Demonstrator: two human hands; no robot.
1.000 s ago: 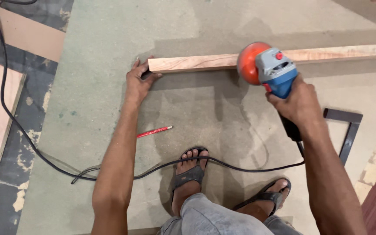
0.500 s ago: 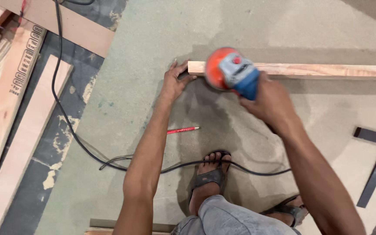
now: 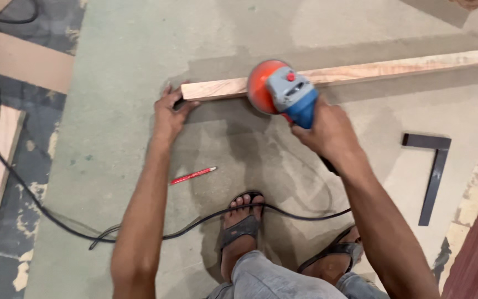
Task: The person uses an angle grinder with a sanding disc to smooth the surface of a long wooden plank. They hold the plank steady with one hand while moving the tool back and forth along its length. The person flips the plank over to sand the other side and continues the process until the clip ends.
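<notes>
The head view looks straight down on a person crouched on a pale grey-green sheet floor (image 3: 112,111). The left hand (image 3: 168,113) lies spread at the near end of a long, narrow strip of light reddish wood (image 3: 360,71), its fingers splayed and pressing against the strip's end and lower edge; it grips nothing, only bears on the wood. The strip lies flat on the floor and runs from that hand away to the right edge of the view, rising slightly.

The right hand (image 3: 327,133) is wrapped tightly around the rear body of a blue and grey handheld power grinder with a round orange guard (image 3: 280,91). The orange guard sits against the near edge of the wooden strip, a little to the right of the strip's left end. The tool is slightly blurred, so the exact contact point cannot be told.

A thin black power cable (image 3: 40,207) snakes across the floor from the upper left, passes beside the toes of the person's left foot in a black sandal (image 3: 242,221), and loops on to the right. A red pencil (image 3: 193,175) lies on the floor between the two forearms. A dark metal L-shaped square (image 3: 435,171) lies to the right, well apart from the hands.
</notes>
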